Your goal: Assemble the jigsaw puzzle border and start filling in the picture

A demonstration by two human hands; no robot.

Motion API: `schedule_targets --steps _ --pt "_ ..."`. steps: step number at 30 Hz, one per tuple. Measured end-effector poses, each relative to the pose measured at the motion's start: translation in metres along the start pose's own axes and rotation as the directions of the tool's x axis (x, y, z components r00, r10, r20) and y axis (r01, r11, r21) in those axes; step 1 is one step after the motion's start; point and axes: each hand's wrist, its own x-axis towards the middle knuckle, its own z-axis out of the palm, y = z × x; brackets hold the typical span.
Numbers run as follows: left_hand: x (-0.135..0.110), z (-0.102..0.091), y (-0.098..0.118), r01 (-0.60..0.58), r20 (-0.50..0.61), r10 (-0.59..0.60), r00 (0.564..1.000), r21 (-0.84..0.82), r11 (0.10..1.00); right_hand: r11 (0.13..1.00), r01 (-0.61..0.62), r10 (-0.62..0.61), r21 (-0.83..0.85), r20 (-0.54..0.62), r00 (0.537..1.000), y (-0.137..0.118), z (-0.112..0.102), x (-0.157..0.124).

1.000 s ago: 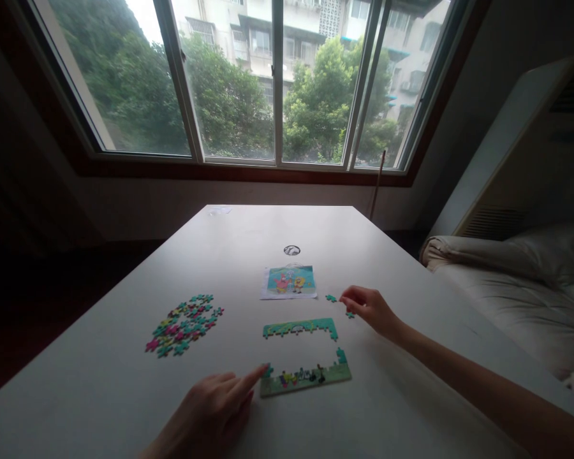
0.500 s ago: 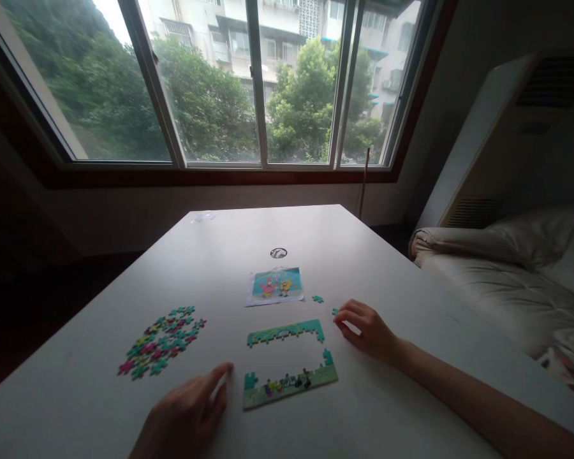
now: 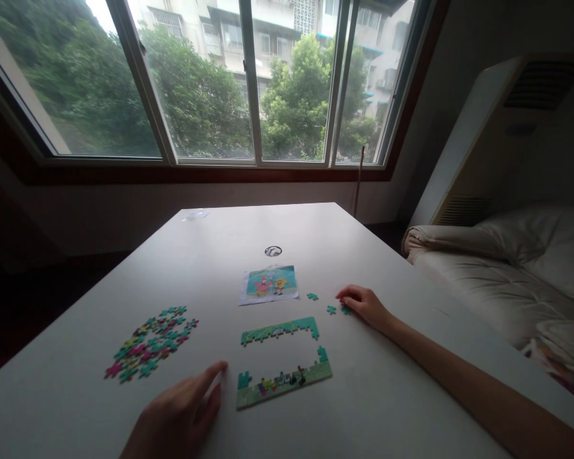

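Top strip [image 3: 280, 330] and bottom strip [image 3: 286, 386] stood assembled; middle, sides unfilled. Pile [image 3: 148, 350] lay unplaced. Left hand [image 3: 182, 405] looked empty; right hand [image 3: 369, 308] over teal piece [image 3: 345, 310], grip unclear.

Over at the near left I see the left hand [image 3: 175, 408], index finger [image 3: 211, 373] stretched toward the far right, thumb [image 3: 212, 403] spread apart from it. The right hand [image 3: 367, 307] sits farther off, palm down, fingers [image 3: 349, 293] bent, with the bare forearm [image 3: 449, 373] slanting in from the near right.
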Motion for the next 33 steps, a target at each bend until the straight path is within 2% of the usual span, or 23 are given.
schedule_targets --steps 5,9,20,29,33 --pt "0.001 -0.002 0.001 -0.002 0.001 0.002 1.000 -0.006 1.000 0.995 0.068 -0.087 0.078 0.268 0.960 0.003 -0.020 0.004" --pt "0.000 0.000 0.000 -0.009 -0.010 0.009 1.000 0.003 1.000 0.988 0.080 -0.125 0.132 0.382 0.916 0.001 -0.030 0.006" --pt "0.002 -0.003 0.002 -0.022 -0.031 0.022 0.999 -0.016 1.000 0.994 0.096 -0.105 0.043 0.434 0.895 -0.003 -0.034 0.006" --pt "0.001 -0.001 0.002 0.009 0.014 -0.009 1.000 0.002 1.000 0.993 0.114 -0.113 0.024 0.428 0.897 0.000 -0.032 0.006" --pt "0.001 0.000 0.000 0.001 0.015 -0.001 1.000 -0.006 1.000 0.996 0.087 -0.078 -0.005 0.390 0.918 -0.004 -0.028 0.004"
